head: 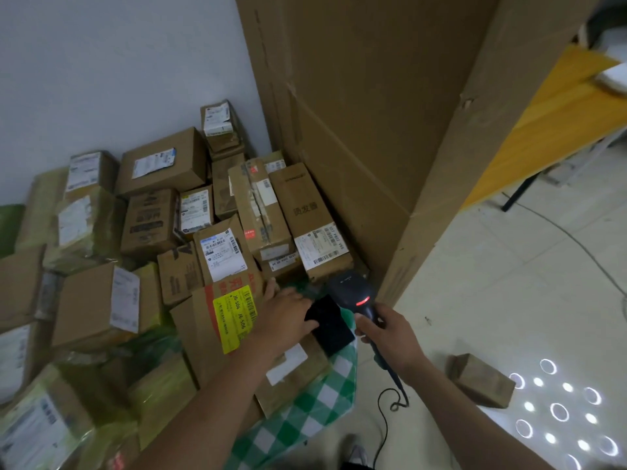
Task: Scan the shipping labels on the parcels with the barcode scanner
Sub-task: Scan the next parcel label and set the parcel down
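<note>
right hand (390,329) grips scanner (354,291) | left hand (288,312) on black slab (330,329), grip unclear

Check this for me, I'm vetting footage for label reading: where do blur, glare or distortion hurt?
Head view: wide-angle bend bows the tall cardboard; parcels at the left edge smear soft; the yellow label reads sharp; ring-shaped spots glare on the floor; the scanner glows red.
</note>
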A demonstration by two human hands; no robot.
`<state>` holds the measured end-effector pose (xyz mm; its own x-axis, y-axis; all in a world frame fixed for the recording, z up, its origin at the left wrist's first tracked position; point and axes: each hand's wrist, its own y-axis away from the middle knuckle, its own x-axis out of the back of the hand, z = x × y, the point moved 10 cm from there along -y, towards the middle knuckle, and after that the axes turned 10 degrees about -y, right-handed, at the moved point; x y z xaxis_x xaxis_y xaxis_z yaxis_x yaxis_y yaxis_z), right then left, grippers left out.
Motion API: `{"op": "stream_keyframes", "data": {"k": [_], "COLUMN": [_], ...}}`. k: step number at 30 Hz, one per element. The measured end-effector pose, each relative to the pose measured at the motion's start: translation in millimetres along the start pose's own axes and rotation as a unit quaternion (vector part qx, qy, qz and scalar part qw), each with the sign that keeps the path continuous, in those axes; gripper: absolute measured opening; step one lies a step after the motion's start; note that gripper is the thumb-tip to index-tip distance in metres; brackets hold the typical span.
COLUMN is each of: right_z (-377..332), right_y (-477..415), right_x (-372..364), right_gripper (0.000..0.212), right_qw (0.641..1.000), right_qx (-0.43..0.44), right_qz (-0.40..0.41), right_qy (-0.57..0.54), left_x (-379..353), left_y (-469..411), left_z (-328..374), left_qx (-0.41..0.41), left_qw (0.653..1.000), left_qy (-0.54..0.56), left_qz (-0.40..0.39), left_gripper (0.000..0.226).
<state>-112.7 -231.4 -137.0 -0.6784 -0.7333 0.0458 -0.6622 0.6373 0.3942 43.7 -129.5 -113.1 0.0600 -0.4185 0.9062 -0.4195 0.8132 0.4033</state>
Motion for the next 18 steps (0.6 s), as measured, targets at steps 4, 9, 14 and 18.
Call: {"op": "stream_keyframes", "data": {"k": [4, 9, 14, 18], "right_z": [-9.6, -18.6, -15.1, -11.3], "right_y": [-6.1, -14.7, -13.2, -11.3], "right_x": [-36.1, -70.0, -81.7, -87.3], "right_gripper": [0.012, 0.023, 0.027, 0.024], "right_qw": [0.989, 0.956, 0.937, 0.928], "right_qx": [0.034, 0.089, 0.104, 0.099], "right_qz": [-0.04, -0.081, -0.102, -0.113], "right_qy": [0.14, 0.266, 0.318, 0.341], "left_x": [5.3, -12.1, -20.6, -27.8], "left_y": [27.0, 52.6, 66.5, 69.6], "left_z": [-32.0, -59.4, -68.6, -72.5], "left_qx": [0.092, 0.187, 0.205, 0.195], "left_qw": [0.992, 0.974, 0.968, 0.97], "left_qy": [0.034, 0.098, 0.099, 0.085], "left_qz": [0.081, 0.077, 0.103, 0.115], "left_gripper": [0.062, 0.075, 0.082, 0.085]}}
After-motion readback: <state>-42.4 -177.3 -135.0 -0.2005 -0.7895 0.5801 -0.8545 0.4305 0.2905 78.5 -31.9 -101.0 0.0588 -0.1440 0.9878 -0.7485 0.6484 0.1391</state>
